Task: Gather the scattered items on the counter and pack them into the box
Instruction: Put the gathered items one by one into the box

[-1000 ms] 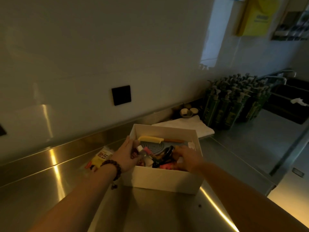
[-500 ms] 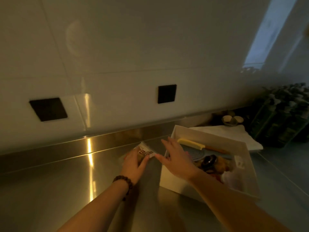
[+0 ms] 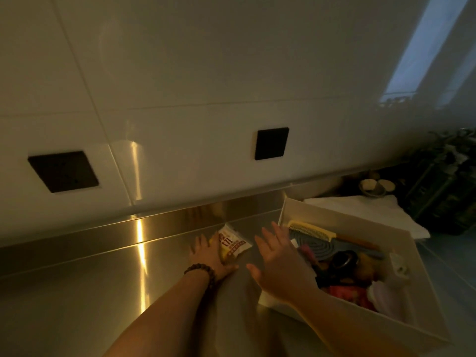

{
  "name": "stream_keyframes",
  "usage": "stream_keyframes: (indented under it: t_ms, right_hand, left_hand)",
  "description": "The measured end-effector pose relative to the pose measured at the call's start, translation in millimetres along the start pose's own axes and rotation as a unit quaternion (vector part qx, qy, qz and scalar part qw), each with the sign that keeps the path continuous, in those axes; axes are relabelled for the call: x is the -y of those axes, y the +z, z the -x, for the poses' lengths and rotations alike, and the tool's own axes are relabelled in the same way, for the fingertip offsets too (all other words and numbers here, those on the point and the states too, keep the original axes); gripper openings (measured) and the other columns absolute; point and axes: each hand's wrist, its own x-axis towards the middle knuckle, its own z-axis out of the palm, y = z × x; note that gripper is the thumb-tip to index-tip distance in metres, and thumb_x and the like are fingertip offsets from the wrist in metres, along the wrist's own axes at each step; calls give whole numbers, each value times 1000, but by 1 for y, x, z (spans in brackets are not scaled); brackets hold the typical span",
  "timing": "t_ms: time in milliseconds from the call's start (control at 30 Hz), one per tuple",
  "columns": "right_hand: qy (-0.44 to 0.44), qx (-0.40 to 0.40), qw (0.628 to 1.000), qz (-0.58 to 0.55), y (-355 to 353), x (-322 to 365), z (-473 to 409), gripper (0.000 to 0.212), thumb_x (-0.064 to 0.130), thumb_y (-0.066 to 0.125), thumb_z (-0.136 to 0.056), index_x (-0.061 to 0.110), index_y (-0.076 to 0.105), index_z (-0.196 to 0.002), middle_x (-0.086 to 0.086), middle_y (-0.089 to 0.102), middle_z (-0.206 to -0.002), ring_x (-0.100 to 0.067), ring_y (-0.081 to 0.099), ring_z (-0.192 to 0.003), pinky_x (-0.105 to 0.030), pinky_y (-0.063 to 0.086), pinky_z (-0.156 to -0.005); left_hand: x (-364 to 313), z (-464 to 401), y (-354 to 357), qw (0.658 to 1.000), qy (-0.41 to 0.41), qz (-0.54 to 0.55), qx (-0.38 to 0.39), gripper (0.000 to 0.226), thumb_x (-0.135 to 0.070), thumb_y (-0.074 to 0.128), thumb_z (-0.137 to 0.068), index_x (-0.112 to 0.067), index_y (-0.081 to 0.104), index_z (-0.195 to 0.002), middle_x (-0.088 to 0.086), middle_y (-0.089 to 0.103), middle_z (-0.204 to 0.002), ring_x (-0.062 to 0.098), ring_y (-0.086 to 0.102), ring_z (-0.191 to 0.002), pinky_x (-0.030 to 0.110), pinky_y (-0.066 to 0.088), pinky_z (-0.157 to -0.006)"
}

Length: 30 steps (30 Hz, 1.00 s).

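Observation:
A white open box (image 3: 327, 215) stands on the steel counter at the right. Inside it lie a yellow comb (image 3: 313, 231), a grey-blue ribbed mat (image 3: 319, 247), a dark round item and several pink and white things. Left of the box a small white and yellow snack packet (image 3: 233, 243) with red print lies on the counter. My left hand (image 3: 210, 256), with a bead bracelet on the wrist, rests on the packet's left part, fingers curled over it. My right hand (image 3: 277, 264) hovers flat with spread fingers over the box's left wall, holding nothing.
A steel backsplash strip runs behind the counter under a white tiled wall with two black square outlets (image 3: 271, 143). A folded white cloth (image 3: 360, 211) lies behind the box. Two small bowls (image 3: 373, 186) and a cluster of dark green pump bottles (image 3: 448, 181) stand at the far right.
Both hands have left the inside of the box. My left hand moved left onto the snack packet; my right hand lifted to the box's left wall. The camera turned left.

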Motion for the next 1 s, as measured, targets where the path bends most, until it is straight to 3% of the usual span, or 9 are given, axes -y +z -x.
stream_keyframes:
  t_ms: [100, 333, 467, 533, 600, 667, 767, 833, 1000]
  right_hand:
    - [2, -3, 1000, -4, 0, 1, 0, 72, 57, 34, -90, 15, 27, -147, -8, 20, -157, -26, -5, -146, -41, -10, -115]
    - [-18, -33, 999, -20, -2, -1, 4, 67, 56, 38, -89, 11, 45, -138, -13, 37, -149, -31, 13, -145, -49, 14, -118]
    - [47, 26, 982, -181, -11, -5, 3, 65, 59, 35, -92, 21, 32, -145, -1, 18, -158, -17, -2, -146, -46, 4, -119]
    - [97, -8, 959, -268, -23, -9, 9, 55, 50, 41, -94, 24, 37, -142, 2, 23, -156, -15, 9, -145, -45, 14, -118]
    - [139, -80, 932, -325, -39, -25, 20, 43, 37, 46, -96, 20, 44, -135, 0, 38, -147, -17, 32, -138, -42, 31, -113]
    - [178, -142, 909, -349, -59, -52, 38, 33, 26, 49, -96, 19, 49, -128, -1, 49, -131, -14, 47, -120, -32, 42, -98]
    - [242, -185, 894, -328, -87, -102, 68, 32, 26, 49, -95, 23, 50, -127, 2, 56, -116, -6, 54, -95, -15, 47, -77]
    - [274, -195, 888, -314, -94, -130, 87, 32, 26, 48, -96, 23, 51, -127, 2, 58, -116, -2, 51, -87, -6, 39, -60]
    - [345, -167, 848, -366, -87, -160, 125, 26, 24, 46, -97, 26, 52, -123, 1, 56, -123, 1, 50, -86, -10, 38, -61]
  left_hand:
    - [0, -1, -3, 998, 11, 13, -68, 90, -72, 49, -71, -24, 23, -143, 10, 40, -137, 30, 36, -125, 42, 30, -102]
    - [1, 22, -23, 990, -24, 103, -97, 76, -61, 58, -71, -25, 37, -134, 10, 47, -126, 30, 43, -118, 42, 38, -100]
    - [-20, 37, -64, 978, 4, 138, -159, 75, -53, 63, -74, -24, 35, -137, 12, 45, -125, 31, 43, -116, 44, 39, -98]
    - [-40, 43, -87, 971, 32, 147, -186, 75, -55, 63, -74, -25, 35, -137, 12, 45, -126, 32, 42, -116, 44, 38, -97]
    - [-67, 49, -105, 963, 78, 171, -192, 75, -58, 62, -74, -28, 34, -138, 9, 43, -129, 31, 42, -118, 45, 37, -99]
    - [-99, 56, -115, 954, 158, 191, -166, 76, -56, 64, -74, -30, 33, -138, 7, 42, -131, 28, 41, -119, 45, 37, -101]
    - [-155, 67, -115, 942, 291, 150, -68, 77, -51, 68, -74, -31, 32, -139, 2, 39, -134, 23, 38, -123, 43, 37, -103]
    - [-187, 74, -106, 938, 324, 127, 0, 77, -53, 66, -75, -33, 30, -140, 0, 36, -139, 21, 38, -125, 41, 37, -105]
    - [-236, 78, -82, 922, 378, -64, 61, 76, -53, 65, -77, -34, 30, -141, -4, 33, -147, 22, 30, -134, 50, 20, -112]
